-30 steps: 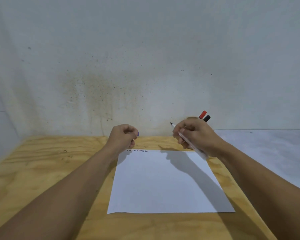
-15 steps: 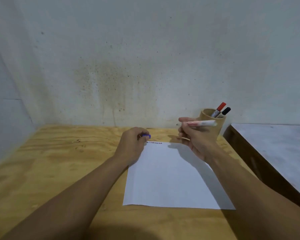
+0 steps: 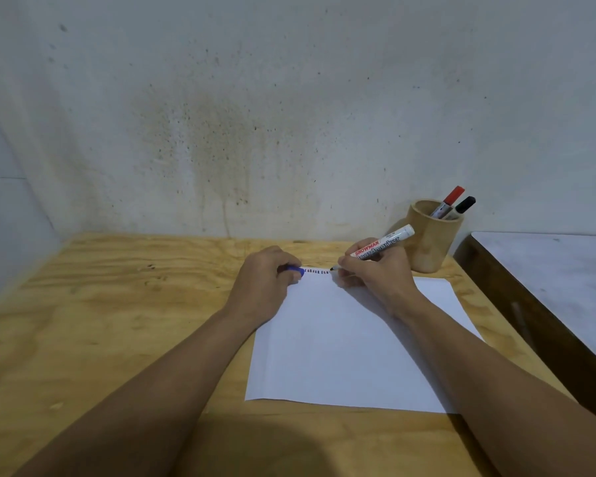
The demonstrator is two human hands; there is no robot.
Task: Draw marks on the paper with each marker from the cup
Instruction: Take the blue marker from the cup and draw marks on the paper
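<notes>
We see a plywood table [image 3: 124, 304] with a wavy, knotted grain, and on it a smooth white sheet of paper [image 3: 341, 349], rectangular and flat, lying toward 3 o'clock of the tabletop's middle. Behind it rises a pale, rough wall [image 3: 289, 115] speckled with dark spots and a brownish stain. At 1 o'clock from the paper stands a round, matte wooden cup [image 3: 433, 237], upright, holding a red-capped marker [image 3: 448, 200] and a black-capped marker [image 3: 461, 207], both leaning toward 1 o'clock. A darker table with a grey top [image 3: 547, 270] sits at 3 o'clock. Half a second ago our right hand held the white marker level in the air in front of the cup; now the marker is tilted and its tip has come down to the paper's far edge, at the 3 o'clock end of a short row of dark dashes [image 3: 317, 271]. Our left hand has shifted little and still rests at the sheet's far corner. Our right hand [image 3: 375, 273] has its fingers closed together around the barrel of the white board marker [image 3: 381, 247], its tail pointing to 2 o'clock. Our left hand [image 3: 265, 280] is curled into a loose fist, fingers pinched on a blue cap [image 3: 295, 269] that pokes out toward the dashes.
</notes>
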